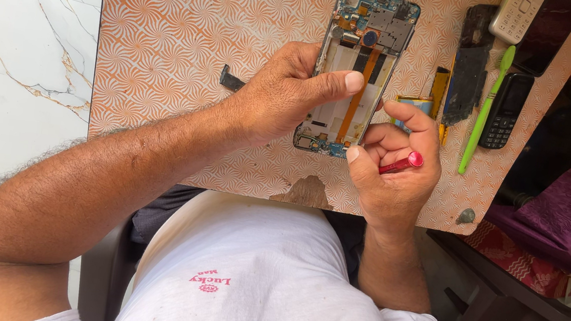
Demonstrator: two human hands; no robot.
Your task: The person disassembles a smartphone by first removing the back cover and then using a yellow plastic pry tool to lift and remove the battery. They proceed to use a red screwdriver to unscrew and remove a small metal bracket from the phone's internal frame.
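Note:
An opened smartphone with its back cover off lies on the patterned table, circuit boards and an orange flex ribbon exposed. My left hand grips the phone's left side, thumb pressed across its middle. My right hand is closed around a red-handled tool, probably a screwdriver, at the phone's lower right corner. The tool's tip is hidden by my fingers.
To the right lie a dark phone part, a green toothbrush, a black keypad phone, a white keypad phone and a small battery. A small black piece sits left. The table's front edge is chipped.

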